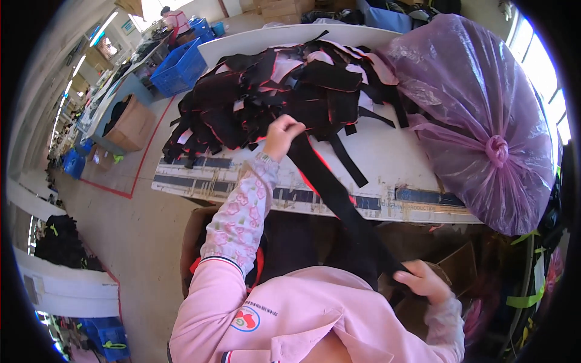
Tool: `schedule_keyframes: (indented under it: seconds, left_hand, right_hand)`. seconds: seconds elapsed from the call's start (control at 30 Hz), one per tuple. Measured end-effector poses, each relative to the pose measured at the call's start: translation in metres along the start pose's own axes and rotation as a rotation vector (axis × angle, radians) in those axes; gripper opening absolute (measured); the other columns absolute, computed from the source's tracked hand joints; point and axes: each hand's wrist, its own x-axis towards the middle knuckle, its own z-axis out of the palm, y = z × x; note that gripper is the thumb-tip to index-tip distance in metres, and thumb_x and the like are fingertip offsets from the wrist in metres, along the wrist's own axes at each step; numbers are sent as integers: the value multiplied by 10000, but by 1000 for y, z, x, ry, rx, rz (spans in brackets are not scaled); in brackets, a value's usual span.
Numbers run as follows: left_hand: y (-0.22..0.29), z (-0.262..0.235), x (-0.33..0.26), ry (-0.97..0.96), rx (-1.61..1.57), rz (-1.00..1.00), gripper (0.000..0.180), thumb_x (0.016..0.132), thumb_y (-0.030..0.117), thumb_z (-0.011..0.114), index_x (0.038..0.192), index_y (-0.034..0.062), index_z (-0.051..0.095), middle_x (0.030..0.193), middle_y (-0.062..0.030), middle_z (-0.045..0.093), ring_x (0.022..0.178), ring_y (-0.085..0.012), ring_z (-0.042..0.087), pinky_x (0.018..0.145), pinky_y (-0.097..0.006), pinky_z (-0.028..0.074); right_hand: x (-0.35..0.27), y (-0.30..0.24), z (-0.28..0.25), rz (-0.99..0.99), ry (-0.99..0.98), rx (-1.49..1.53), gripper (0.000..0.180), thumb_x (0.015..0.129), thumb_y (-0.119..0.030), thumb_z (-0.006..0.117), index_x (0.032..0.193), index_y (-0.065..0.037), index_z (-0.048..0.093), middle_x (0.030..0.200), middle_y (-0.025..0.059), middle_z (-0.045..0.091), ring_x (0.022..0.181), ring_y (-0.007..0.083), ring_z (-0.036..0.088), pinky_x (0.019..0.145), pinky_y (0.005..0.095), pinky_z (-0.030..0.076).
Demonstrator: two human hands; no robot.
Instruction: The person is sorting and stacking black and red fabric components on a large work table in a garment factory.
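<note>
A long black fabric band [330, 181] with a red edge stretches diagonally between my hands, over the table's front edge. My left hand [282, 138] grips its upper end beside the pile, fingers closed. Lower down on the right, my right hand [425, 282] is closed on the other end, off the table and near my body. Just beyond my left hand lies a heap of similar black fabric pieces [218, 91] with red edges and pale patches. One narrow black strap [349, 162] hangs out of the heap toward me.
The white table [417, 172] has dark strips along its front. A big tied purple plastic bag [466, 78] fills its right end. Left stand a blue crate [177, 68] and a cardboard box [134, 124]. Farther back is another person [175, 23]. An open carton [457, 266] sits below right.
</note>
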Motion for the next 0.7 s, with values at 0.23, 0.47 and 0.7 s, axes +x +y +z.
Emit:
schedule_keyframes:
  seconds: [0.23, 0.47, 0.7]
  left_hand:
    - [-59, 35, 6, -131, 933, 266, 608, 733, 311, 758, 1228, 134, 452, 1108, -65, 541, 1055, -241, 527, 924, -440, 390]
    - [-105, 21, 27, -318, 1261, -60, 343, 772, 219, 668, 1091, 134, 574, 1040, -109, 605, 1039, -280, 566, 925, -526, 342]
    - [-41, 52, -58, -476, 951, 377, 111, 785, 223, 582, 771, 114, 575, 726, -68, 570, 717, -272, 572, 666, -430, 367]
  right_hand:
    - [-226, 311, -44, 591, -749, -399, 461, 852, -463, 553, 998, -45, 681, 903, 171, 660, 958, 286, 602, 804, 389, 467]
    - [-113, 307, -4, 335, -58, -898, 410, 844, -434, 536, 903, -51, 672, 880, 173, 652, 859, 366, 619, 746, 434, 493]
    - [160, 101, -70, -152, 685, -65, 271, 905, -176, 559, 1099, 12, 580, 808, 77, 620, 716, 129, 586, 654, 276, 485]
